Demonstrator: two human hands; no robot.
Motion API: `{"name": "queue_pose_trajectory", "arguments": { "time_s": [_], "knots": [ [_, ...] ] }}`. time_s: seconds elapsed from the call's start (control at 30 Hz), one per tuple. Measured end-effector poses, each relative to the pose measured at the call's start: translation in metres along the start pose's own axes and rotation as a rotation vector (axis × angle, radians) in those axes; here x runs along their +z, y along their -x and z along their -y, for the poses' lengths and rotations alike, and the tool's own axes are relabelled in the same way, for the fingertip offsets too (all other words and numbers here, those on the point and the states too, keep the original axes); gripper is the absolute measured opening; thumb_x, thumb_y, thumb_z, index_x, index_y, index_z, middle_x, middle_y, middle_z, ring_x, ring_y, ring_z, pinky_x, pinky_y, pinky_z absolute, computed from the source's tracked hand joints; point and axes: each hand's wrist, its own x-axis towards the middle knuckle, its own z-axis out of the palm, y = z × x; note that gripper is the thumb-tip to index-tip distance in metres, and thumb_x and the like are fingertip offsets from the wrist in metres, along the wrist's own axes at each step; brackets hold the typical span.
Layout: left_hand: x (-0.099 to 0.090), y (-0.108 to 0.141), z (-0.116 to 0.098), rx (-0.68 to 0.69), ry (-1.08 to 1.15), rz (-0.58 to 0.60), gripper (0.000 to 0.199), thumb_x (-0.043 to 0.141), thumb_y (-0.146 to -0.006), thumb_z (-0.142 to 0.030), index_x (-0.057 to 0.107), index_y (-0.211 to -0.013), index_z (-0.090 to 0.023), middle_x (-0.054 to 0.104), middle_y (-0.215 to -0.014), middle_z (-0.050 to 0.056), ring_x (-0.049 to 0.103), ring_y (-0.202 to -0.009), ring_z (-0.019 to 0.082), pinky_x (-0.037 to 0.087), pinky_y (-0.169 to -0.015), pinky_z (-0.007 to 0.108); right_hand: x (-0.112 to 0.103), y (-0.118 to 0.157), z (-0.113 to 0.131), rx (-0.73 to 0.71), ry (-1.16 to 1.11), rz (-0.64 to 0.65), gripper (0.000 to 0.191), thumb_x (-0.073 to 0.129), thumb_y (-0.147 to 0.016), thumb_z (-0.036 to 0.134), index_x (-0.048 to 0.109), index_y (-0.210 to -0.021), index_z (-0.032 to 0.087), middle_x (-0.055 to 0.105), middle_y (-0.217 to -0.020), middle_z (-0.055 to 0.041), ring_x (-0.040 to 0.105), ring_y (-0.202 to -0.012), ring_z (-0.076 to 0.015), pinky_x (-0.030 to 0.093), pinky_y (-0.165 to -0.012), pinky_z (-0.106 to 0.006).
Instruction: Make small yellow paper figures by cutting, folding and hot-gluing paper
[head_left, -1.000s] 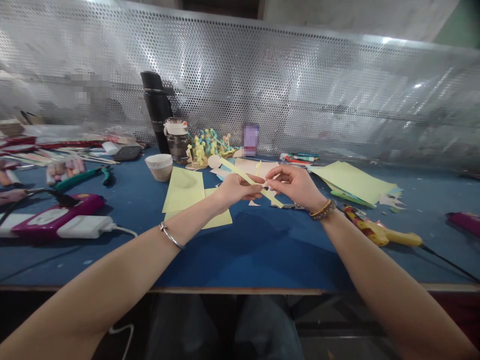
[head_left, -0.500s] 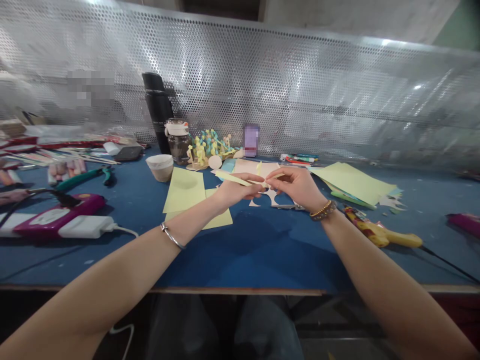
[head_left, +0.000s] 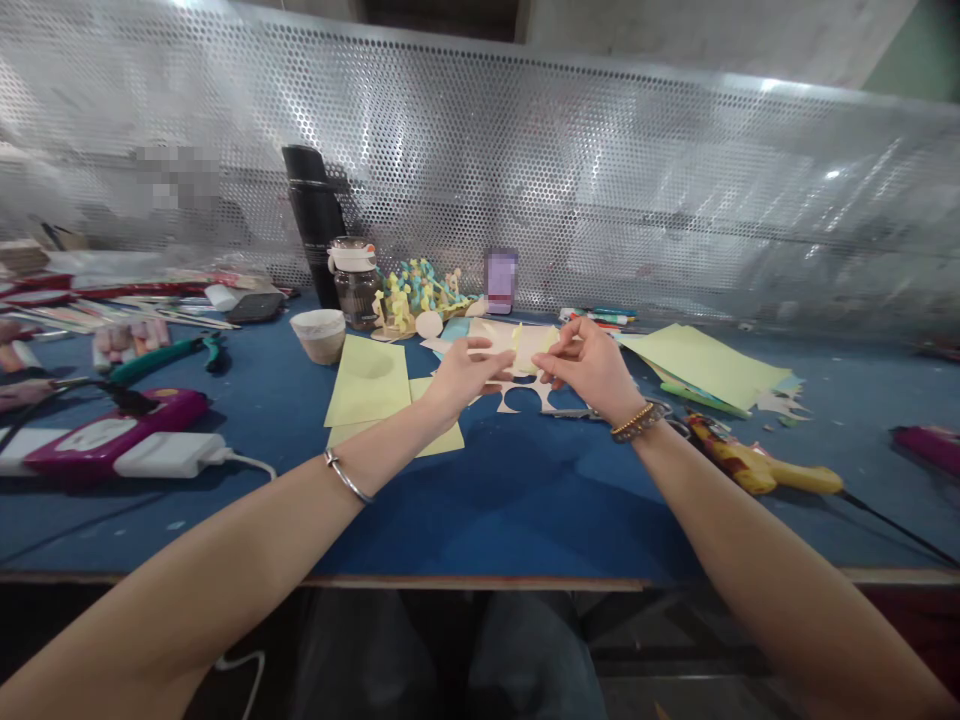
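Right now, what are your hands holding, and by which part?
The left hand and right hand seem to pinch a cream paper cut-out by its opposite side edges, at the fingertips; the exact grip is hard to tell from this view.

Workbench point(head_left: 510, 520): vacuum flask point(head_left: 313, 228) and paper cup point(head_left: 319, 336) behind paper sheets point(head_left: 367, 385). Hot glue gun point(head_left: 765, 470) at right, power adapter point(head_left: 169, 454) at left

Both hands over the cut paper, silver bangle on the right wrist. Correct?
No. The head view shows the silver bangle on the left wrist, not the right. The rest stands: the left hand and right hand are over the cut paper.
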Motion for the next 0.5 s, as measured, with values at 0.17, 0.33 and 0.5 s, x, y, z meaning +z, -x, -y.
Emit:
{"name": "queue_pose_trajectory", "arguments": {
  "time_s": [0.17,0.33,0.5],
  "knots": [
    [-0.001,-0.001,-0.003,0.316,-0.167,-0.186,0.05,0.069,-0.07,-0.039,0.049,-0.109,-0.016,0.054,-0.121,0.015,0.056,-0.108,0.023,0.049,-0.085,0.034,0.0,0.001,0.001,-0.019,0.002,-0.018,0.03,0.069,-0.071,0.03,0.042,-0.078,0.021,0.061,-0.06,0.0013,0.063,-0.053,-0.0142,0.05,-0.045,-0.025],
    [0.007,0.008,-0.002,0.269,-0.229,0.173,0.028,0.067,-0.072,-0.037,0.061,-0.089,-0.016,0.068,-0.092,0.009,0.063,-0.089,0.019,0.05,-0.076,0.033,0.001,0.002,0.001,-0.057,-0.024,-0.026,0.023,0.067,-0.074,0.033,0.055,-0.085,0.018,0.064,-0.066,-0.0011,0.064,-0.056,-0.0142,0.051,-0.047,-0.026],
    [0.007,0.008,-0.001,0.248,-0.167,0.154,0.016,0.062,-0.076,-0.031,0.061,-0.078,-0.016,0.069,-0.075,0.005,0.064,-0.073,0.014,0.048,-0.073,0.03,-0.002,0.002,0.001,-0.088,-0.007,-0.008,0.027,0.061,-0.079,0.033,0.063,-0.099,0.016,0.068,-0.079,-0.0051,0.066,-0.065,-0.0151,0.053,-0.053,-0.027]
  ]
}}
